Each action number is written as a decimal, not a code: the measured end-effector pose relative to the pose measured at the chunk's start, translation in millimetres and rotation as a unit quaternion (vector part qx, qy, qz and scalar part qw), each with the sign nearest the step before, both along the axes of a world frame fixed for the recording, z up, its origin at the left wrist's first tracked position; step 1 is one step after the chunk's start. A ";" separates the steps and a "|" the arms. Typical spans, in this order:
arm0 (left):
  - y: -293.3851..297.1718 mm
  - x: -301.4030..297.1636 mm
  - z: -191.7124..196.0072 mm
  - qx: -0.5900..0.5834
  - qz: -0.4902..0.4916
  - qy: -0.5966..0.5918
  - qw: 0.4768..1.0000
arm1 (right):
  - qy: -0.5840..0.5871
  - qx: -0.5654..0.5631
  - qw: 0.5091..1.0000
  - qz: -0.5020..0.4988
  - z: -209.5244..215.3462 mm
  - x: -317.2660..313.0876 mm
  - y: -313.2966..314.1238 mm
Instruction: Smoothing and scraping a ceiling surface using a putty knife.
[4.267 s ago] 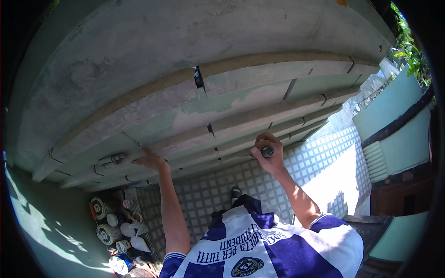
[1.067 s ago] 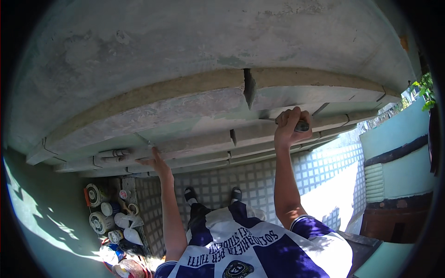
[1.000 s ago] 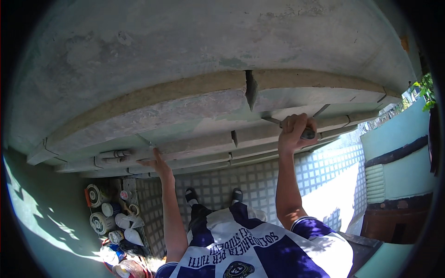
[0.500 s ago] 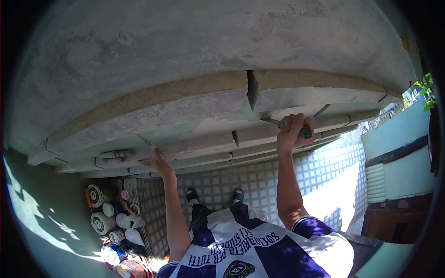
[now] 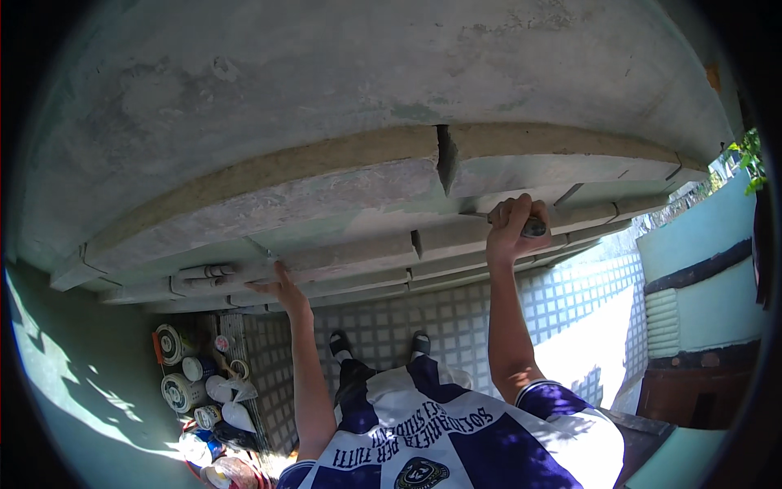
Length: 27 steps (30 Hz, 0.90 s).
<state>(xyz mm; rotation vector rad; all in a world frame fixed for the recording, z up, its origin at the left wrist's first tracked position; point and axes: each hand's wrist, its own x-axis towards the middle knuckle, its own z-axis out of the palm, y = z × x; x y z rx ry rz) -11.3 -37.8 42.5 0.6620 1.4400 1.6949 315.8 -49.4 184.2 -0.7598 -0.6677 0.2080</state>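
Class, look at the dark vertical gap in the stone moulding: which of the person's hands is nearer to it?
Right. The right hand, gripping a tool, is just below and right of the gap. The left hand rests on a lower ledge, well down and left.

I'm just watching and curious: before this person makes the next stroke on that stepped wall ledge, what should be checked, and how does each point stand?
1. Right hand gripping the dark-handled scraping tool: ok.
2. Blade tip against the pale stepped concrete ledge: cannot tell, too small.
3. Left hand braced flat on the ledge: ok.
4. Both feet on the checkered tile floor: ok.
5. Round tins and bags away from the feet: ok.
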 end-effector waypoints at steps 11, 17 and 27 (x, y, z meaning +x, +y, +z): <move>1.9 -4.0 -8.5 0.037 0.027 0.038 0.998 | 0.011 0.062 0.998 0.021 3.3 5.7 -12.3; -1.2 2.6 6.2 0.014 0.034 0.056 0.998 | 0.001 0.044 0.999 0.008 13.6 3.7 -7.4; 2.4 -16.5 -18.9 0.019 0.024 0.025 0.999 | -0.042 0.029 0.999 0.005 9.6 0.1 -9.2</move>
